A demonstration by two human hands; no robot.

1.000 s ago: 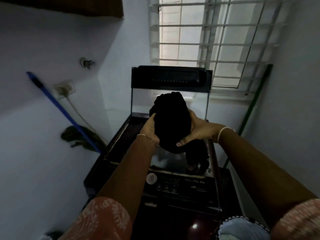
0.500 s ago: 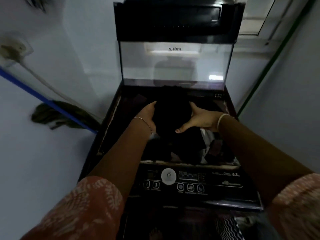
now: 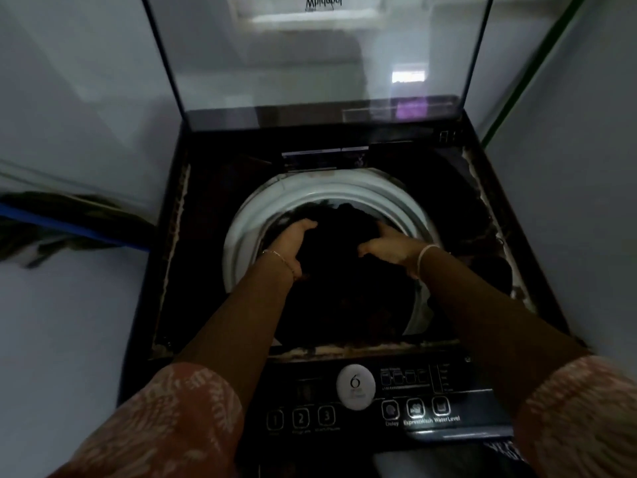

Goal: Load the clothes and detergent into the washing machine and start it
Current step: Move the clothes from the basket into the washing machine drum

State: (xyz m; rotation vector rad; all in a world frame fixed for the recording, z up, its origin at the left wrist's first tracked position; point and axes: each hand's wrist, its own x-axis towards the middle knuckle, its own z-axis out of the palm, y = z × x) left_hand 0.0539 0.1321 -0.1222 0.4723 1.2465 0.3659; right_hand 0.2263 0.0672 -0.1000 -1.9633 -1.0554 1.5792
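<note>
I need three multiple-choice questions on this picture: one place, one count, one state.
1. Where is the black bundle of clothes?
A) on the floor B) in the pale round drum mouth C) on a chair
2. How many numbered buttons sit left of the round white dial?
A) one B) three C) five
3. How is the clear glass lid?
A) shut B) removed C) raised open
Answers: 1 B, the left hand and right hand hold it inside the drum; 2 B, marked 1, 2, 3; 3 C, it stands upright behind the drum.

Left hand, right hand around dark clothes
</note>
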